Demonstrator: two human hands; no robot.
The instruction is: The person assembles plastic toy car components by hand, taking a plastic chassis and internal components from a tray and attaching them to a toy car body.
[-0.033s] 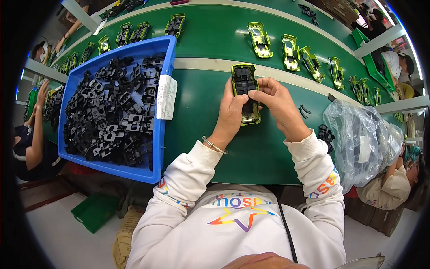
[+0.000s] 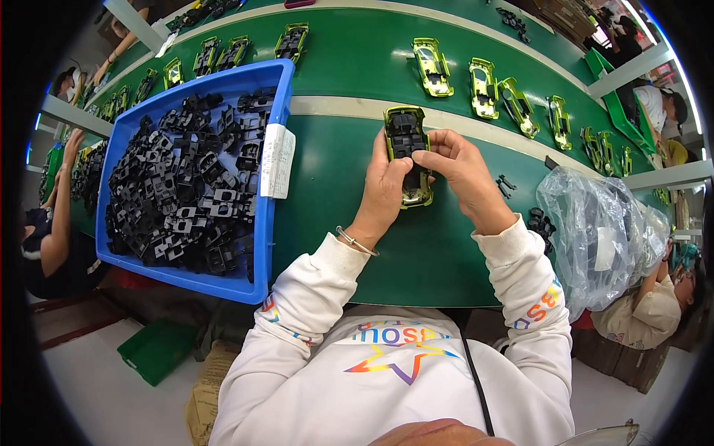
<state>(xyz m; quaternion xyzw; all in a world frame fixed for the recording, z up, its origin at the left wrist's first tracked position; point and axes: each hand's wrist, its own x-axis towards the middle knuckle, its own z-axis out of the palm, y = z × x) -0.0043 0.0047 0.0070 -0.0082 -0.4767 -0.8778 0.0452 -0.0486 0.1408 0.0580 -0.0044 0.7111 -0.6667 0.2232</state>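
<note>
Over the green table I hold a yellow-green toy car body (image 2: 407,195) with its hollow inside facing up. A black plastic interior piece (image 2: 406,135) lies inside the shell. My left hand (image 2: 383,182) is wrapped round the car body's left side, its thumb on the near part of the black piece. From the right, my right hand (image 2: 460,172) grips the other side, with its thumb and fingertip pressed at the black piece's edge. Whether the right fingertips pinch some smaller part is hidden. The two thumbs nearly meet.
A blue bin (image 2: 262,245) full of black plastic parts stands at left. Small black parts (image 2: 541,223) and a clear plastic bag (image 2: 595,230) lie at right. Beyond, several green car bodies (image 2: 433,68) rest on a green belt (image 2: 357,59). Other people sit at both sides.
</note>
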